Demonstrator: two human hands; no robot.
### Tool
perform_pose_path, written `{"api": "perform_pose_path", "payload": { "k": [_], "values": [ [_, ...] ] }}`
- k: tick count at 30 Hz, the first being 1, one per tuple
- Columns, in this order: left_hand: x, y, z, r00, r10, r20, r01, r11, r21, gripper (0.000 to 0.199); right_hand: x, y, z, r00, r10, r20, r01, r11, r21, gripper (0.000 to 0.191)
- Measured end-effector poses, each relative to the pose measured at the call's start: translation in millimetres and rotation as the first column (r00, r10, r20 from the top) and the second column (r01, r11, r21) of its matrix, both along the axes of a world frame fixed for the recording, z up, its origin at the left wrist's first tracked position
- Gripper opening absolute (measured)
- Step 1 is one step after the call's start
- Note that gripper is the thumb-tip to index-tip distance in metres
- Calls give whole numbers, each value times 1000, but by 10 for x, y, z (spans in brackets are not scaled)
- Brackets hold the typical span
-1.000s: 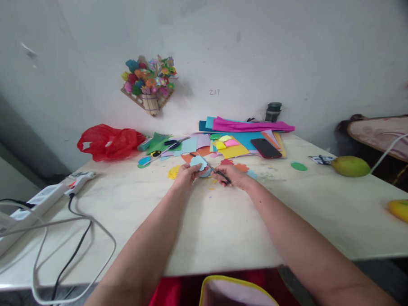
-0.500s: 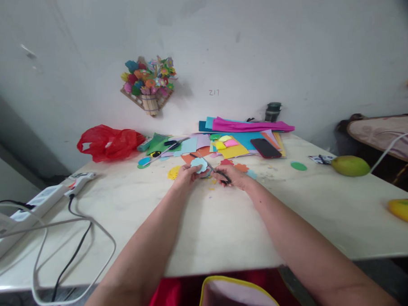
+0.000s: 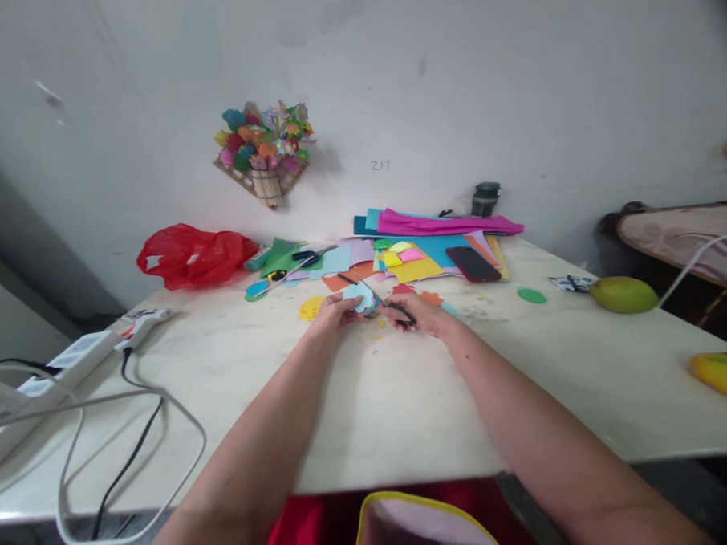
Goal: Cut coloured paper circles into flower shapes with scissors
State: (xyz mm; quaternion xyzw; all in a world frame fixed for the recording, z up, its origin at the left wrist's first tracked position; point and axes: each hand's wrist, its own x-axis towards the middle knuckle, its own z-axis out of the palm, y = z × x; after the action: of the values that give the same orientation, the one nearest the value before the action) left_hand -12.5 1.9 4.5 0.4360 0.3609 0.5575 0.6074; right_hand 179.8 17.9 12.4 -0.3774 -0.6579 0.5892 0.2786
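Observation:
A light blue paper flower [image 3: 357, 297] with a scalloped edge is pinched in my left hand [image 3: 336, 311]. My right hand [image 3: 419, 313] has its fingers through the dark handles of a pair of scissors [image 3: 403, 314]. The blades point up and to the left and meet the right side of the paper flower. Yellow paper pieces [image 3: 311, 307] lie just left of my left hand. Red and orange paper flowers [image 3: 430, 297] rest behind my right hand. Tiny paper scraps [image 3: 380, 325] are on the table between my hands.
Coloured sheets [image 3: 440, 248] and a phone [image 3: 473, 264] lie at the back. A red plastic bag [image 3: 195, 255] and a second pair of scissors [image 3: 307, 258] are back left. Power strips [image 3: 76, 356] with loose cables occupy the left edge. A mango [image 3: 624, 294] sits at the right.
The light blue paper flower has turned and shifted slightly to the right in my left hand, closer to the scissors. My right hand has barely moved.

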Motion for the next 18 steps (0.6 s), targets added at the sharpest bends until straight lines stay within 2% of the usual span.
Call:
{"api": "perform_pose_path", "payload": {
  "k": [8,18],
  "values": [
    [-1,7,-2,1000,-10,5,10,1000,7,18,47,-2,-8,999,32,38,-36,996,86,27],
    [-3,-17,6,999,-33,-26,34,999,30,23,-16,-39,64,997,-29,-73,22,996,-91,18]
  ]
}}
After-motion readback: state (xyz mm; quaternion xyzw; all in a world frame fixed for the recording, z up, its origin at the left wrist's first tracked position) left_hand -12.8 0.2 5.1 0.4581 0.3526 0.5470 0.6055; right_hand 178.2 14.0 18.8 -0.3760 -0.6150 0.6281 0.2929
